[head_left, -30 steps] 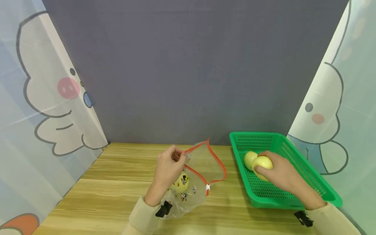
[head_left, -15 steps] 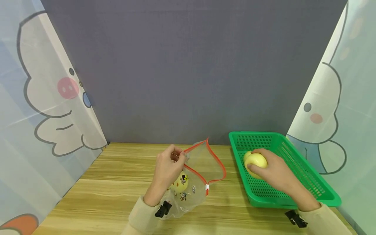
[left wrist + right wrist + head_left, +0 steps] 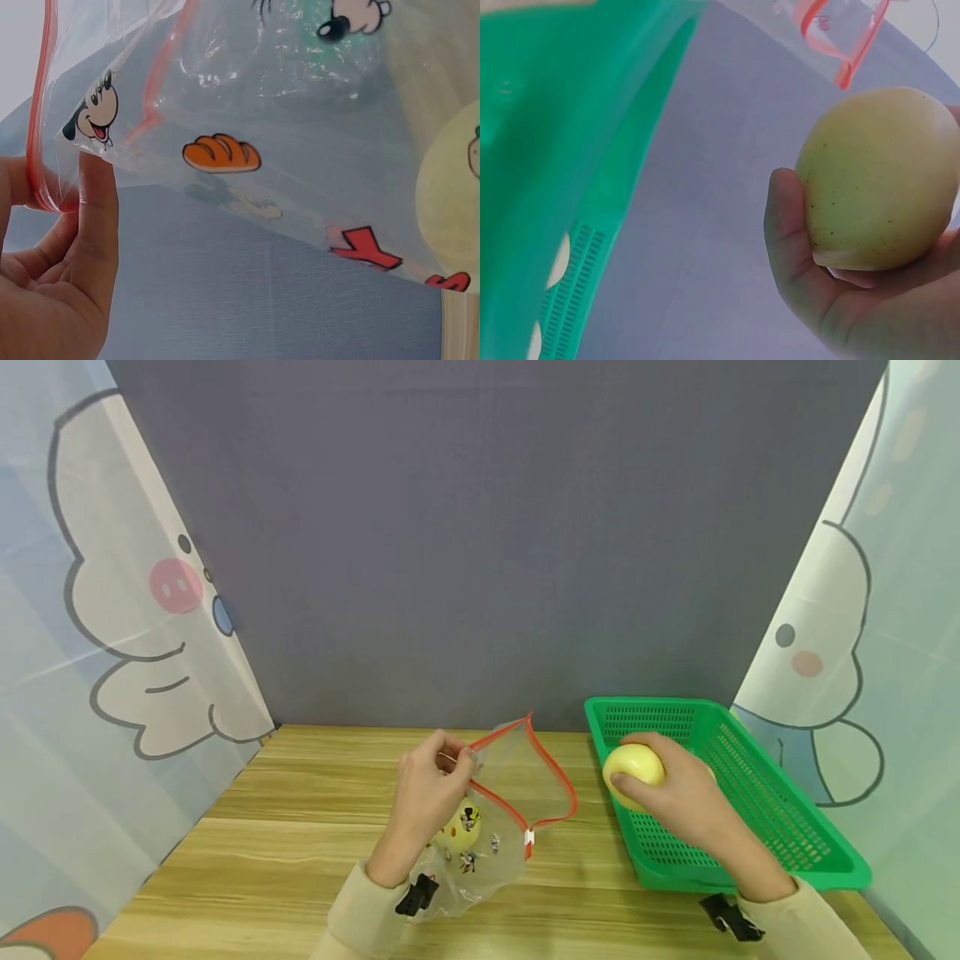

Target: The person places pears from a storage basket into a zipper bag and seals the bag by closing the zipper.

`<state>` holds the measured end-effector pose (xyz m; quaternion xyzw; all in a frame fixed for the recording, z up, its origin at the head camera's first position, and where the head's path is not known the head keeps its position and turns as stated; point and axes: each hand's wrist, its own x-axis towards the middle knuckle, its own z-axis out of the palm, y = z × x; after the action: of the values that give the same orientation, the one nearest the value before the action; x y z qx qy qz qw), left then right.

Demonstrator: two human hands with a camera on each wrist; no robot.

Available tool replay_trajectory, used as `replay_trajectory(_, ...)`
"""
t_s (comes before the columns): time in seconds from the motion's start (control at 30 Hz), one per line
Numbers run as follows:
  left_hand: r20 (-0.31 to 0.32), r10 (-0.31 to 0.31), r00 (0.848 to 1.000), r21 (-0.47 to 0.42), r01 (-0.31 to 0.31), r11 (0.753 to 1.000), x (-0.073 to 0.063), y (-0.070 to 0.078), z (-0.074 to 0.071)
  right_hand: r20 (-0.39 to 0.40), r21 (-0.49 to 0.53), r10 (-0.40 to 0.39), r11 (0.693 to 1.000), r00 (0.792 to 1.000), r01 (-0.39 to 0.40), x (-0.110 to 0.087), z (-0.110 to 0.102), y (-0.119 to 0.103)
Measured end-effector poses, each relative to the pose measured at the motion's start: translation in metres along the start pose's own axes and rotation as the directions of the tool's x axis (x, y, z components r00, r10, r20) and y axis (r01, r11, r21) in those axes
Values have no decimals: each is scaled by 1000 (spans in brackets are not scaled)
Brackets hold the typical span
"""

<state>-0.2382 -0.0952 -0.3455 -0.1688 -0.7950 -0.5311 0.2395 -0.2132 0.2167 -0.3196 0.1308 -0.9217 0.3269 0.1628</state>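
My right hand (image 3: 678,797) grips a round yellow-green fruit (image 3: 636,770) by its sides, over the left rim of the green basket (image 3: 651,872). Small dark specks dot the fruit's skin in the right wrist view. My left hand (image 3: 435,781) pinches the upper edge of a clear zip bag (image 3: 498,868) with a red seal (image 3: 557,767) and cartoon prints. The bag's mouth gapes toward the basket. A yellow fruit (image 3: 459,828) lies inside the bag, also visible in the left wrist view at the right edge.
The wooden table (image 3: 300,827) stretches left of the bag, with a grey backdrop behind it. Pale round fruit (image 3: 559,261) shows inside the basket in the right wrist view. A white slider (image 3: 529,837) sits on the bag's seal.
My right hand has moved left with its fruit, from inside the basket to over its left rim. My left hand and the bag have stayed nearly still.
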Motion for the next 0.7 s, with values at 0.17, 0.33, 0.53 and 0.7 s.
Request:
replay_trajectory(0.17,-1,-3,1000,1,3,1000,0,0,0,-5,78,-11,997,1000,11,0,4,-7)
replay_trajectory(0.33,-2,1,1000,-1,-1,1000,0,0,0,9,155,-28,988,1000,26,1,10,-14)
replay_trajectory(0.53,-1,7,1000,3,-7,1000,0,0,-1,24,221,-46,974,999,40,2,19,-21)
replay_trajectory(0.7,-3,7,1000,9,-7,1000,0,-1,-1,24,241,-63,969,998,55,3,27,-25)
